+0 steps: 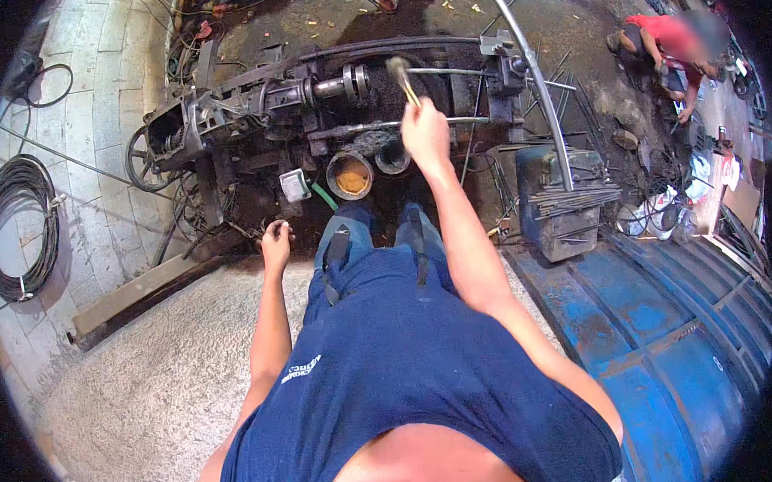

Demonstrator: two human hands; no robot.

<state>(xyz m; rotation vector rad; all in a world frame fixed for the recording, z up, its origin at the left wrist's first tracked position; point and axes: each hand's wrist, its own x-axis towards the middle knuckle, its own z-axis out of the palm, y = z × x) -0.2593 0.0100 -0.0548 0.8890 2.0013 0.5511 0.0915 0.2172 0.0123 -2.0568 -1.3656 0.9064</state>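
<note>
A small brush point(405, 78) is gripped in my right hand point(426, 136), its pale handle in my fingers and its head pointing away from me over the machine. The lathe-like machine point(289, 94), dark and greasy, lies across in front of me, with a round metal flange point(355, 84) left of the brush. Under that hand's left side stands a round tin point(342, 189) with orange-brown contents, beside a darker tin point(389, 159). My left hand point(277, 243) hovers left of my knees, fingers loosely curled and apart, with nothing visible in them.
A small whitish square container point(294, 185) sits left of the tins. Thin rods lie on a dark box point(570, 220) to the right, beneath a bent metal pipe point(538, 79). Coiled black cable point(24, 227) lies far left. A person in red point(670, 43) crouches at far right.
</note>
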